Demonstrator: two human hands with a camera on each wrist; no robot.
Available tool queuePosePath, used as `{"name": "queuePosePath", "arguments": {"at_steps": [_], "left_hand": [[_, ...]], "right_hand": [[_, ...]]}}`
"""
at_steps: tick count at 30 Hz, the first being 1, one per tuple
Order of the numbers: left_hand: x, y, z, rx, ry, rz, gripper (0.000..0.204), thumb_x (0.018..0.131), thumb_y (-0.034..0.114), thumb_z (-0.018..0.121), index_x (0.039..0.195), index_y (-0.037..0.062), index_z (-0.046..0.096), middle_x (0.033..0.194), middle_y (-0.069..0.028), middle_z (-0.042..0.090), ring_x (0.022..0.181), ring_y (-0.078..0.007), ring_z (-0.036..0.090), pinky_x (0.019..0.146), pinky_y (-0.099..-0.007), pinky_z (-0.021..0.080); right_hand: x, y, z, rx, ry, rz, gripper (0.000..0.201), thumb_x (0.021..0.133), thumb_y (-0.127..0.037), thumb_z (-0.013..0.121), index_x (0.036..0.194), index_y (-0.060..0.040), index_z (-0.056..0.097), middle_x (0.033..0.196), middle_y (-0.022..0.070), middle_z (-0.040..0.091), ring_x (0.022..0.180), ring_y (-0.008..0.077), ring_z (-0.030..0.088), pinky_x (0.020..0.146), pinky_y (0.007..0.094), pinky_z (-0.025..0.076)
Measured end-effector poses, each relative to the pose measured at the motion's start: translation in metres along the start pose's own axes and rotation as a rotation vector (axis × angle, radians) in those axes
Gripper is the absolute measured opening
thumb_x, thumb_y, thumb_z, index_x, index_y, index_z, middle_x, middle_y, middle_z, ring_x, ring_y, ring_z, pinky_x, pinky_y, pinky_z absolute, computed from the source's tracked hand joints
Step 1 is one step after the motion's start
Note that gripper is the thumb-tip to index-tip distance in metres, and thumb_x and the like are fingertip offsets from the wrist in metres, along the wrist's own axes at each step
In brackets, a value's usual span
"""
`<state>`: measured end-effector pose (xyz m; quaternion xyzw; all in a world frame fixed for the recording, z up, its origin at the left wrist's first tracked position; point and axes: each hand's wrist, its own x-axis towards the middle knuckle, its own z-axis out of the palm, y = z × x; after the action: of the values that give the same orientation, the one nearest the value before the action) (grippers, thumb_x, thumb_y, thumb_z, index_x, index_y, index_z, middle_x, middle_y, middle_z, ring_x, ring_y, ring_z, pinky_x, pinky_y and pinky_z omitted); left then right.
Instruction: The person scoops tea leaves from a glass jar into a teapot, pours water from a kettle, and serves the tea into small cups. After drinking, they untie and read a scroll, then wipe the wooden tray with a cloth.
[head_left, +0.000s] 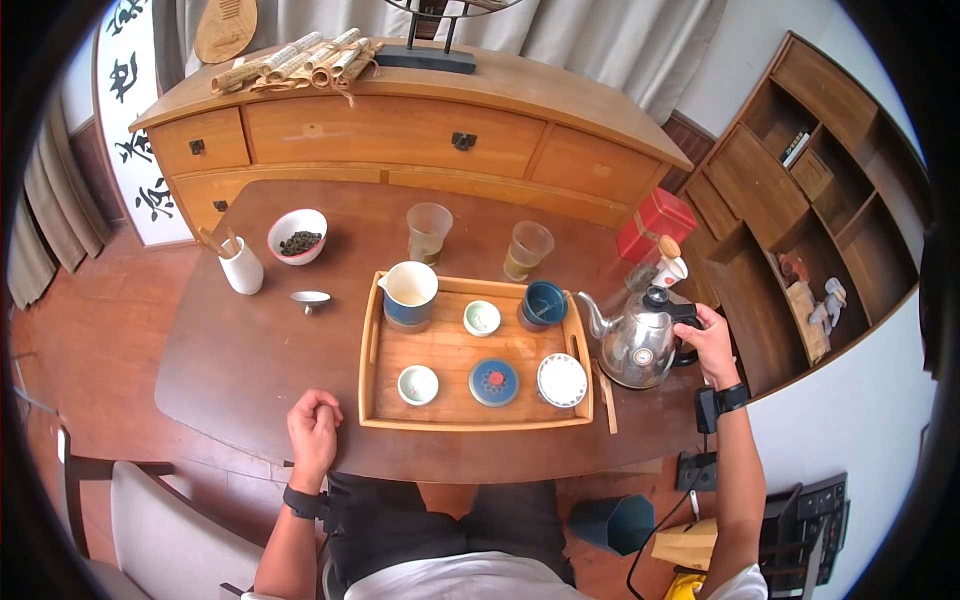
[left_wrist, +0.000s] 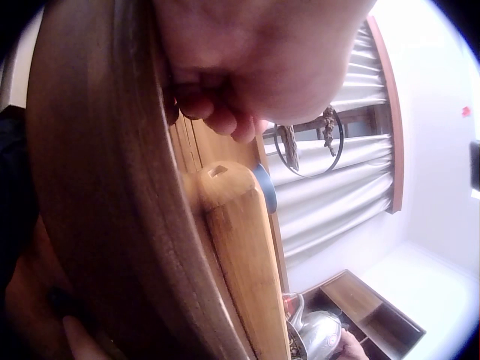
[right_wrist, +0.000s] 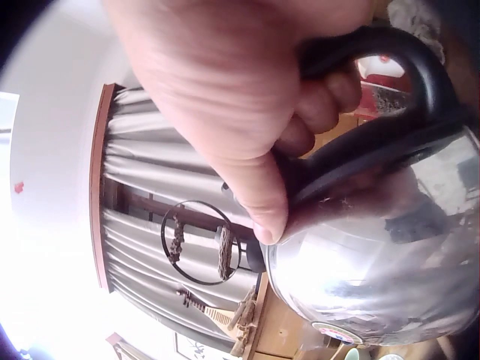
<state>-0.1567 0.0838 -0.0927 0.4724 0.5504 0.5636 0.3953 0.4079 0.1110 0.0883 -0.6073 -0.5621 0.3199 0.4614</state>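
My right hand (head_left: 708, 345) grips the black handle (right_wrist: 360, 142) of a shiny steel gooseneck kettle (head_left: 635, 350) at the tray's right side; its thumb lies against the top of the body. The kettle's spout points left toward a dark blue cup (head_left: 543, 305). At the table's front edge my left hand (head_left: 315, 425) rests with fingers loosely curled, holding nothing, left of the wooden tray (head_left: 450, 350). On the tray stand a white-and-blue pitcher (head_left: 408, 300), two small pale cups (head_left: 482, 318), a blue lid with a red flower (head_left: 493, 382) and a white patterned round piece (head_left: 562, 381).
Behind the tray are two clear plastic cups (head_left: 429, 232). A bowl of dark tea leaves (head_left: 298, 237), a white tool holder (head_left: 241, 266) and a small strainer (head_left: 311, 299) stand left. A red tin (head_left: 655, 224) is back right; a wooden stick (head_left: 607, 402) lies beside the kettle.
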Motion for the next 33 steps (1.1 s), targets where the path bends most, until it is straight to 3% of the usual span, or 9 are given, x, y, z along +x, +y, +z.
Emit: {"name": "queuePosePath", "arguments": {"at_steps": [5,9,12,16,23,26,28,30,33], "left_hand": [[0.0,-0.006,-0.001,-0.018,0.0,0.002,0.022,0.086,-0.008,0.042,0.081,0.0008,0.061,0.064,-0.0028,0.058,0.058,-0.0087,0.053,0.054,-0.023,0.043],[0.0,0.0,0.0,0.018,0.007,-0.005,0.021,0.086,-0.008,0.042,0.081,0.0008,0.06,0.063,-0.0026,0.058,0.058,-0.0086,0.053,0.054,-0.0228,0.042],[0.0,0.0,0.0,0.023,0.007,0.005,0.021,0.086,-0.008,0.042,0.08,0.0008,0.06,0.064,-0.0026,0.058,0.058,-0.0086,0.053,0.053,-0.0227,0.042],[0.0,0.0,0.0,0.033,0.009,0.011,0.021,0.086,-0.008,0.042,0.08,0.0009,0.06,0.064,-0.0025,0.059,0.057,-0.0084,0.053,0.052,-0.0227,0.042],[-0.001,-0.007,0.0,0.015,0.016,-0.007,0.022,0.086,-0.008,0.041,0.081,0.0011,0.06,0.064,-0.0024,0.059,0.058,-0.0081,0.053,0.053,-0.0226,0.042],[-0.002,0.0,0.001,0.015,0.018,-0.006,0.022,0.087,-0.009,0.041,0.081,0.0013,0.06,0.065,-0.0025,0.059,0.058,-0.0078,0.053,0.053,-0.0222,0.042],[-0.002,0.002,0.0,0.019,0.022,-0.006,0.022,0.087,-0.009,0.041,0.082,0.0013,0.06,0.065,-0.0024,0.059,0.059,-0.0077,0.052,0.054,-0.022,0.042],[-0.002,0.0,0.001,0.018,0.012,-0.006,0.022,0.088,-0.009,0.041,0.083,0.0013,0.06,0.066,-0.0024,0.059,0.06,-0.0077,0.052,0.054,-0.0219,0.042],[-0.001,-0.003,0.0,-0.028,0.003,-0.025,0.022,0.088,-0.009,0.041,0.084,0.0011,0.06,0.066,-0.0022,0.058,0.06,-0.0079,0.052,0.055,-0.022,0.042]], "right_hand": [[-0.005,0.031,-0.006,0.158,0.14,0.008,0.024,0.087,-0.008,0.074,0.106,-0.0012,0.063,0.088,0.0024,0.067,0.073,0.0098,0.063,0.069,0.0257,0.051],[-0.004,0.046,0.005,0.159,0.267,-0.032,0.016,0.091,-0.013,0.07,0.103,-0.0043,0.063,0.076,-0.0009,0.065,0.058,0.0043,0.056,0.048,0.0173,0.033],[0.003,0.068,0.007,0.192,0.359,-0.039,0.016,0.09,-0.01,0.071,0.102,-0.0024,0.063,0.08,0.0027,0.066,0.064,0.0104,0.061,0.06,0.024,0.048],[0.015,0.098,0.01,0.158,0.543,-0.038,0.018,0.09,-0.011,0.072,0.102,-0.0023,0.063,0.081,0.0002,0.067,0.064,0.0066,0.058,0.06,0.0225,0.045],[0.017,0.127,-0.003,0.093,0.505,-0.041,0.03,0.09,-0.014,0.073,0.114,-0.0008,0.06,0.104,0.0031,0.063,0.09,0.0089,0.057,0.079,0.0244,0.046],[0.011,0.131,-0.024,-0.227,0.532,-0.065,0.044,0.089,-0.017,0.074,0.127,-0.0027,0.057,0.114,0.0056,0.056,0.098,0.0117,0.054,0.083,0.0264,0.046],[0.0,0.083,-0.014,-0.567,0.621,-0.154,0.05,0.088,-0.015,0.074,0.133,-0.0048,0.054,0.118,0.0086,0.053,0.1,0.0154,0.053,0.087,0.0262,0.046],[-0.01,0.038,0.014,-0.286,0.405,-0.179,0.049,0.088,-0.011,0.072,0.132,-0.0023,0.054,0.115,0.0068,0.055,0.098,0.0131,0.056,0.084,0.0263,0.049],[-0.029,-0.031,0.084,-0.386,-0.067,-0.234,0.042,0.082,-0.008,0.074,0.121,-0.0038,0.06,0.11,0.0077,0.061,0.096,0.0175,0.06,0.084,0.0294,0.05]]}}
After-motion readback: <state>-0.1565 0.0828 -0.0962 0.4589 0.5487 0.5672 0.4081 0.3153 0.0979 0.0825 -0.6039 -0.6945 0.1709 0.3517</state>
